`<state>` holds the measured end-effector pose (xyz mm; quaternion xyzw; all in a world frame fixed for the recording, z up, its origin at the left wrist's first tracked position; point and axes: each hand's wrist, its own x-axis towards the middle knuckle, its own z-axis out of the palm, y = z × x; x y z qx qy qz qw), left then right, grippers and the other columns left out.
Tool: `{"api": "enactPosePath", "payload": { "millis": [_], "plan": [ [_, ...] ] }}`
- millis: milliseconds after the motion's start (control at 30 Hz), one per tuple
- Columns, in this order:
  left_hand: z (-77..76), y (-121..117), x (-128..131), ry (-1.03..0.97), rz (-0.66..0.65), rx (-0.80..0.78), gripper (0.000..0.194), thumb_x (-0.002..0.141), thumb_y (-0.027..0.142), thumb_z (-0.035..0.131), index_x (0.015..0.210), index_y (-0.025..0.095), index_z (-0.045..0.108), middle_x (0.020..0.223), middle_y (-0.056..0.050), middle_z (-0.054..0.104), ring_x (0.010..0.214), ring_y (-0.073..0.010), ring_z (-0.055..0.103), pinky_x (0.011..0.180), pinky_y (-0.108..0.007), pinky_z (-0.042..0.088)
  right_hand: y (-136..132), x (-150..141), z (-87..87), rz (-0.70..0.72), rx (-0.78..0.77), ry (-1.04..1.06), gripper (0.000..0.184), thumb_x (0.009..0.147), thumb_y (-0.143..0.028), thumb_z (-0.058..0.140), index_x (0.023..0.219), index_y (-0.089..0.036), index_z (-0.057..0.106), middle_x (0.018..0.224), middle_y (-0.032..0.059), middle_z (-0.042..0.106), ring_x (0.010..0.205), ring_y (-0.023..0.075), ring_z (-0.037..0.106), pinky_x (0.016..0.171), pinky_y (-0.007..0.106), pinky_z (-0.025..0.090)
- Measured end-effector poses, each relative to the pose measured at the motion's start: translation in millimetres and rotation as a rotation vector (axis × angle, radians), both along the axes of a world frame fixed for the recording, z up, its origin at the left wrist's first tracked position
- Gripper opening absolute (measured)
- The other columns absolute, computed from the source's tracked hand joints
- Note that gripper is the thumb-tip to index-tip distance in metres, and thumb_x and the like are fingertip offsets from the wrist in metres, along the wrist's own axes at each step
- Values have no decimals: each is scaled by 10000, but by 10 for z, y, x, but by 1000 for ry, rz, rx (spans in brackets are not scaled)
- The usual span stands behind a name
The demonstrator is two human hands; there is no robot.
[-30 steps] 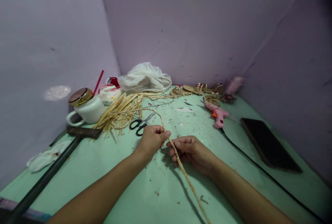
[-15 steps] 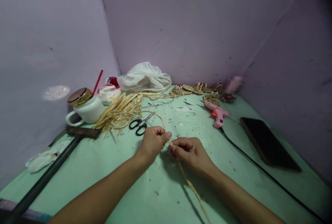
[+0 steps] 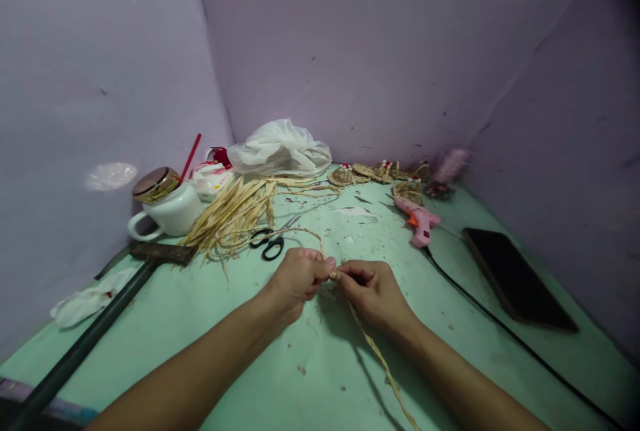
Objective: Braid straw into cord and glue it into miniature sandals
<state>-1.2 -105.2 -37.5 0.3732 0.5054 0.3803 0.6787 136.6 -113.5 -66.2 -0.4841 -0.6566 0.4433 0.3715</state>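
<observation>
Both hands meet over the middle of the green tabletop, pinching a straw-coloured braided cord (image 3: pixel 379 351). My left hand (image 3: pixel 300 278) is closed, thumb and forefinger gripping the cord near a small bend or loop. Just to its right, my right hand (image 3: pixel 373 288) is closed too, with fingertips on the same spot. One length of cord arches back left toward a pile of dry straw strips (image 3: pixel 237 211); the other trails down to the front edge of the view. Black-handled scissors (image 3: pixel 273 242) lie beyond my left hand, blades partly apart.
At left stand a white mug (image 3: pixel 175 211) with a gold-lidded jar (image 3: pixel 156 184) on it, and a hammer (image 3: pixel 163 253). A white plastic bag (image 3: pixel 283 151) and woven straw pieces (image 3: pixel 345 176) line the back. A pink glue gun (image 3: pixel 423 221), its cable, and a dark phone (image 3: pixel 517 278) lie right.
My left hand has turned slightly and shifted a little right, closer to my right fingertips. The cord between them now bends into a small knot-like loop, and its arch has moved slightly.
</observation>
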Motion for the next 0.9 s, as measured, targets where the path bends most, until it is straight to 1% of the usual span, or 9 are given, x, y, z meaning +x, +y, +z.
{"api": "enactPosePath", "payload": {
  "millis": [100,233,267,367,467,567,667,767,900],
  "plan": [
    [-29,1,6,32,13,45,308,560,295,642,447,184,379,335,105,249,318,-16,142,363,-200,55,-45,2,50,13,42,-17,230,754,-261,518,570,-141,588,498,-20,429,481,100,363,455,236,269],
    [-119,70,16,98,98,136,308,587,298,624,442,184,377,331,102,265,327,-27,165,378,-206,98,-104,11,126,141,211,-29,267,781,-250,517,540,-152,575,518,-16,433,525,108,383,517,250,301],
    [-143,99,8,118,126,162,315,589,297,623,439,183,371,334,102,267,333,-29,173,383,-207,106,-106,8,128,161,174,2,254,785,-256,514,566,-151,587,527,-16,440,525,106,382,514,248,300],
    [-191,190,-58,165,207,239,342,574,300,645,444,176,354,362,103,284,361,-28,197,397,-202,118,-75,-14,98,174,-131,128,169,748,-276,559,676,-139,625,547,-21,474,504,93,376,476,230,282],
    [-181,224,-142,165,193,261,339,572,349,661,475,173,388,378,101,301,364,-30,208,387,-198,125,-19,-29,61,118,-319,210,178,674,-301,642,642,-126,631,506,-26,492,461,79,376,452,224,274],
    [-142,166,-152,138,76,225,327,608,439,637,522,162,484,390,74,368,347,-45,265,360,-198,147,21,-20,52,63,-368,273,255,639,-377,678,608,-130,621,468,-24,506,432,81,398,444,230,290],
    [-118,89,-94,141,3,205,298,569,393,681,508,143,529,373,50,418,339,-48,294,351,-196,163,32,-5,61,72,-389,307,300,620,-424,693,612,-133,619,466,-24,514,430,82,417,450,232,307],
    [-120,67,-49,155,43,221,280,538,344,699,476,147,510,372,50,439,349,-42,304,361,-187,189,27,6,73,110,-435,354,326,594,-442,708,654,-128,647,503,-11,544,449,86,449,471,236,334],
    [-138,91,-46,174,95,233,281,532,342,704,471,147,510,370,49,446,356,-45,322,362,-181,204,26,16,82,139,-479,387,296,555,-369,732,710,-122,683,526,-1,572,458,83,458,486,237,347]
  ]
}}
